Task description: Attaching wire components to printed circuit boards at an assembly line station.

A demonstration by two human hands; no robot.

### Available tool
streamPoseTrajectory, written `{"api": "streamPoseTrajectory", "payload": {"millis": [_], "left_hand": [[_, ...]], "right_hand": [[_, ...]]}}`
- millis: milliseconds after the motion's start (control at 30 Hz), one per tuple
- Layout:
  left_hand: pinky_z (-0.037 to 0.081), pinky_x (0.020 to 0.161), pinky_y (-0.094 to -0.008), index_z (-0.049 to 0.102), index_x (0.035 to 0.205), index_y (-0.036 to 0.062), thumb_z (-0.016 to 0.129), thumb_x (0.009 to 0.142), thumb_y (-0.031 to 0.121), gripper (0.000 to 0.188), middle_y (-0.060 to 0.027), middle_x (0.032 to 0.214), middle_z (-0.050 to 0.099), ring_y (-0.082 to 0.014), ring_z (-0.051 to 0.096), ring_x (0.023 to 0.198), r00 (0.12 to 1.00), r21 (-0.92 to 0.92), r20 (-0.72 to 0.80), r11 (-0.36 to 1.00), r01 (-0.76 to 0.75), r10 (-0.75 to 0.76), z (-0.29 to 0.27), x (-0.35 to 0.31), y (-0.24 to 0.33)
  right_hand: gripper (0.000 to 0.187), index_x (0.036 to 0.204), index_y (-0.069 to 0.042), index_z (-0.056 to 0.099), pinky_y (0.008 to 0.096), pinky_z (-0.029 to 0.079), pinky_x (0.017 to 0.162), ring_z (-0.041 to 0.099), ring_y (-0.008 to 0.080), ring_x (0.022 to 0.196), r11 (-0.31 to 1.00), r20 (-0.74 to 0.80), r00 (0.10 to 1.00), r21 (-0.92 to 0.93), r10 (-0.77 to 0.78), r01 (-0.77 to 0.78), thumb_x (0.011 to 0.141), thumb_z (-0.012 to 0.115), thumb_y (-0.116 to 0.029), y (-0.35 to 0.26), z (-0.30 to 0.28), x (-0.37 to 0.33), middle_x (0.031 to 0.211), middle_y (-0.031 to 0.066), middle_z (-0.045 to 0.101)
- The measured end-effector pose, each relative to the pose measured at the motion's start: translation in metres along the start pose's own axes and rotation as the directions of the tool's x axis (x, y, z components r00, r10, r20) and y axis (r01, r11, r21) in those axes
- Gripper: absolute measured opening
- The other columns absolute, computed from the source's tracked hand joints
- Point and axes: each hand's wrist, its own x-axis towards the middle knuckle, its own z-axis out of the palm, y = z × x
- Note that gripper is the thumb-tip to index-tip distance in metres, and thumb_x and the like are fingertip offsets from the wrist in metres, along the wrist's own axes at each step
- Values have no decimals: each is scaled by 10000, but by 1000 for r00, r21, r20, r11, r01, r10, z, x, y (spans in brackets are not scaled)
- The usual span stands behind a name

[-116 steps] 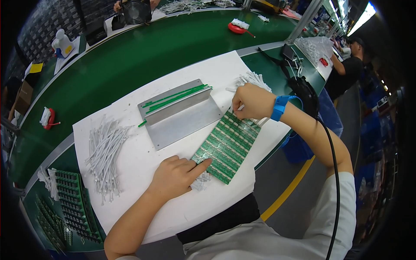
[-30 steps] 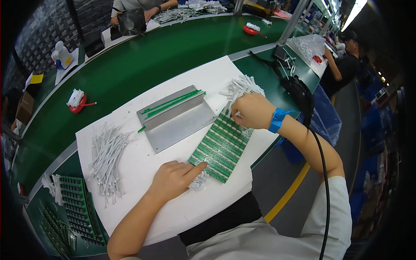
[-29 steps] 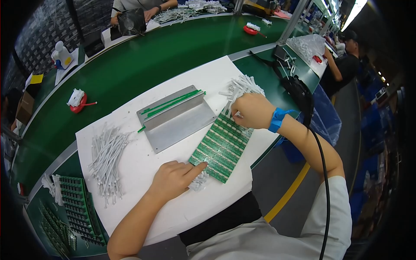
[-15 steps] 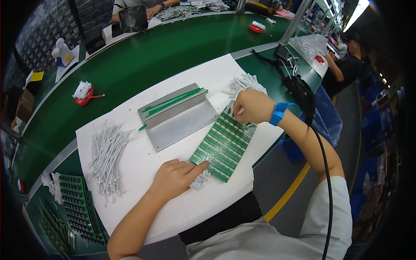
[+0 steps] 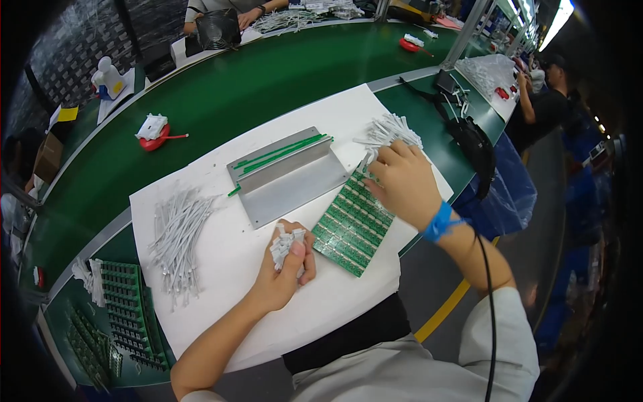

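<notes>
A green panel of small circuit boards [image 5: 353, 224] lies at a slant on white sheeting, in front of my right hand. My left hand [image 5: 284, 264] is closed around a bunch of small white pieces [image 5: 287, 244], raised just left of the panel. At the panel's far corner, my right hand [image 5: 405, 181] bends its fingers toward a small white piece [image 5: 368, 161] and appears to pinch it. Its fingertips are partly hidden. Beyond that hand is a pile of short white pieces [image 5: 392, 130]. A grey metal fixture [image 5: 295, 191] with thin green strips [image 5: 281, 154] stands left of the panel.
White cables [image 5: 179, 244] lie bundled at the left of the white sheet [image 5: 228, 321]. More green boards [image 5: 127, 315] are stacked at lower left. A green conveyor [image 5: 268, 80] curves behind, carrying red holders [image 5: 154, 137]. A black strap [image 5: 472, 144] lies at right; co-workers sit beyond.
My left hand has lifted off the panel's near edge and now holds the bunch of white pieces that lay beneath it. The right hand stays by the far corner, its fingers more spread.
</notes>
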Motion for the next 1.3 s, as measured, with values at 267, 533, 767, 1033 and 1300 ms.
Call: {"api": "streamPoseTrajectory", "payload": {"millis": [267, 533, 767, 1033, 1300], "left_hand": [[394, 526, -253, 386, 996, 90, 307, 1084, 434, 364, -45, 706, 505, -101, 473, 534, 950, -78, 219, 966, 245, -223, 2, -5, -5], [432, 509, -290, 437, 996, 49, 300, 1073, 487, 465, -90, 622, 517, -157, 495, 490, 975, 33, 145, 985, 167, -170, 5, -1, -3], [480, 495, -320, 458, 997, 40, 326, 1072, 471, 457, -106, 625, 542, -171, 527, 496, 952, -85, 89, 950, 301, -293, 5, -6, -7], [502, 492, -295, 524, 976, 22, 369, 1072, 441, 457, -92, 699, 580, -157, 589, 552, 949, -106, 68, 944, 313, -307, 3, -1, -9], [514, 702, -289, 552, 920, 29, 394, 1080, 391, 427, -65, 791, 610, -145, 634, 792, 985, 230, -156, 968, 104, -69, 9, 1, -20]], "right_hand": [[237, 971, -11, 697, 317, 503, 671, 628, 236, 791, 603, -167, 970, 797, 179, 26, 773, 805, -86, -94, -7, -40, 899, 96, 627], [244, 1073, -14, 732, 208, 472, 588, 607, 88, 698, 209, -3, 925, 974, 379, -82, 830, 752, 7, -112, 15, -53, 919, 61, 655], [246, 1055, -23, 752, 212, 470, 571, 607, 86, 699, 183, 138, 901, 956, 411, -230, 813, 758, 21, -115, 7, -47, 925, 59, 652], [229, 1015, -32, 724, 249, 502, 596, 610, 140, 731, 436, -283, 872, 895, 399, 91, 793, 770, -1, -126, 29, -66, 956, 82, 605], [132, 1059, -34, 467, 329, 506, 838, 636, 179, 881, 193, -274, 854, 959, 441, 208, 963, 556, -19, -116, 25, -57, 974, 151, 620]]}}
